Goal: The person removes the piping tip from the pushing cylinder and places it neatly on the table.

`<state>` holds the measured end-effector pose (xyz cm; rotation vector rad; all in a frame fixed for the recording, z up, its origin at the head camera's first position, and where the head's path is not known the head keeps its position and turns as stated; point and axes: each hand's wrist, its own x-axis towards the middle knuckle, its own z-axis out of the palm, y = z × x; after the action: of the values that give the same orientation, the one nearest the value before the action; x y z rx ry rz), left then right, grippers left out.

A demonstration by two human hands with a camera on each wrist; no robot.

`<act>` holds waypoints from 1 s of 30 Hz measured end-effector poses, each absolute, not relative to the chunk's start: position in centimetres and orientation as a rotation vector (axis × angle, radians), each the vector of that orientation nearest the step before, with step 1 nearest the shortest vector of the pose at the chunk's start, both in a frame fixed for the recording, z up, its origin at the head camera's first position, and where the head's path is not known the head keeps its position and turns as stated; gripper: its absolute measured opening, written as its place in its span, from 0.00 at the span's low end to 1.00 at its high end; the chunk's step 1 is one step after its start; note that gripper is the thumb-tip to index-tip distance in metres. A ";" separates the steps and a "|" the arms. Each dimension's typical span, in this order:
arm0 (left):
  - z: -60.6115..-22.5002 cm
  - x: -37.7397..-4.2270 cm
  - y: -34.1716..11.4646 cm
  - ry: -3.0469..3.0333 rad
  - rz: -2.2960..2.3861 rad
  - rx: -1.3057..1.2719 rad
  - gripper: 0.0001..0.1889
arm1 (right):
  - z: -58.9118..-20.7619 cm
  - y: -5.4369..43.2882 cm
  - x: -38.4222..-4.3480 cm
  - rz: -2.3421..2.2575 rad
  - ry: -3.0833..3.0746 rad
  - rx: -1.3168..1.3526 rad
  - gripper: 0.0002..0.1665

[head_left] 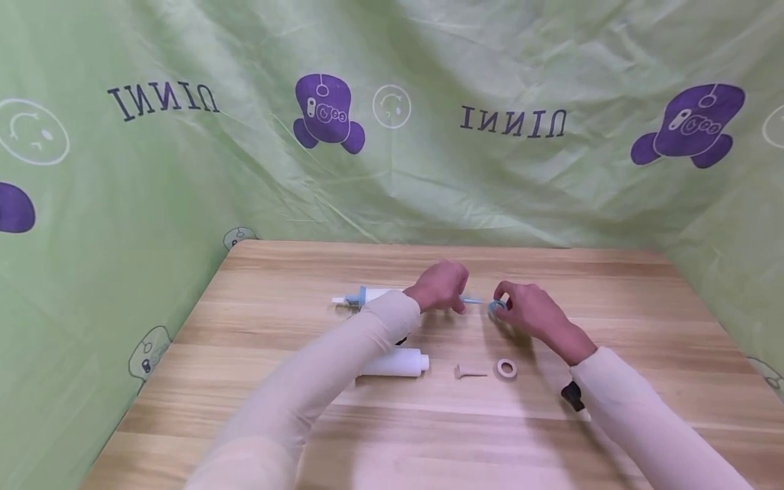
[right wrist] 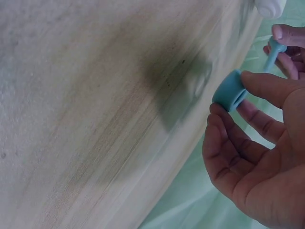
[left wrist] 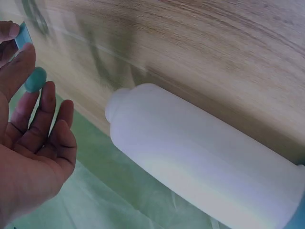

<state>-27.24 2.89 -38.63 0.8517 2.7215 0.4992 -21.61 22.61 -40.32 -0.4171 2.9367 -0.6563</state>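
My left hand (head_left: 441,284) pinches a slim blue tapered nozzle (head_left: 471,300) between thumb and fingers; its round base (left wrist: 35,79) shows in the left wrist view. The thin tip points right, towards my right hand (head_left: 531,312). That hand pinches a blue screw ring (right wrist: 228,90) by its rim, above the table and a little apart from the nozzle. Beside my left hand lies a white bottle (head_left: 376,294) with a blue collar and a white tip at its left end. My left forearm partly hides it; the left wrist view shows its white body (left wrist: 205,157) close up.
Nearer me, a second white bottle (head_left: 392,363) lies on its side, partly behind my left sleeve. To its right are a pale nozzle (head_left: 470,373) and a pale ring (head_left: 505,369). Green printed cloth (head_left: 392,197) surrounds the wooden table (head_left: 551,442) at the back and sides.
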 end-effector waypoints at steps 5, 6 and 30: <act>-39.5 -27.5 3.2 2.746 0.398 0.796 0.19 | -40.6 22.3 -21.7 -0.630 2.887 -0.386 0.13; -39.6 -27.5 3.2 2.748 0.381 0.782 0.19 | -40.7 22.2 -21.8 -0.626 2.880 -0.380 0.13; -41.3 -27.1 4.4 2.847 0.000 0.797 0.18 | -41.4 22.1 -22.2 -0.517 2.889 -0.320 0.14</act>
<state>-27.12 4.43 -41.26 0.7972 2.8475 -0.0004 -22.20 22.08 -41.41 -0.3199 2.8885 -0.5174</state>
